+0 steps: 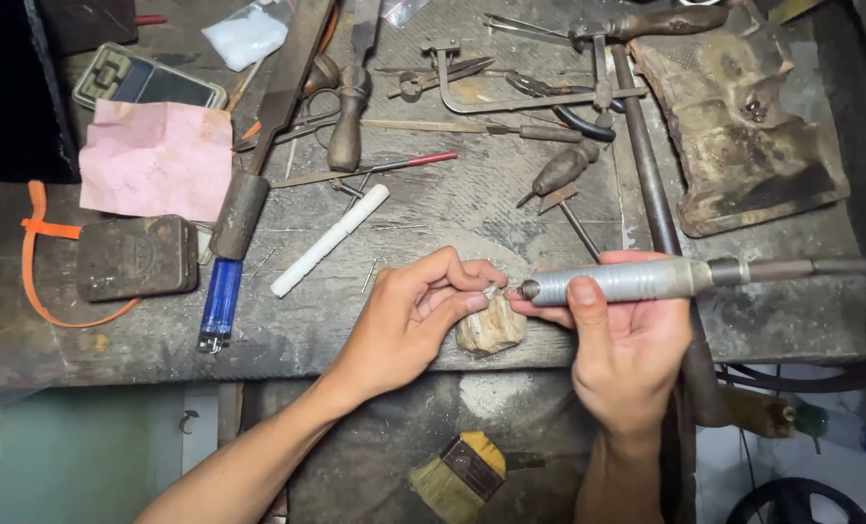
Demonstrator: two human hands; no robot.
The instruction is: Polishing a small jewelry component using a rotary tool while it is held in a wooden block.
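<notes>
Two-Hand Hold: Small Metal Piece Against Rotary Handpiece

Two hands work at the front edge of the desk [549, 209]. The left hand [409, 315] has its grip closed on a small metal piece [491, 290], pinched between thumb and fingertips above a worn wooden peg [491, 328]. The right hand [622, 335] is clamped around a grey rotary handpiece [613, 280], tip touching the piece. The piece is judged light, rigid and easily dropped; hold it by its edges, braced against the peg. A white rod [329, 240] lies well apart.
</notes>
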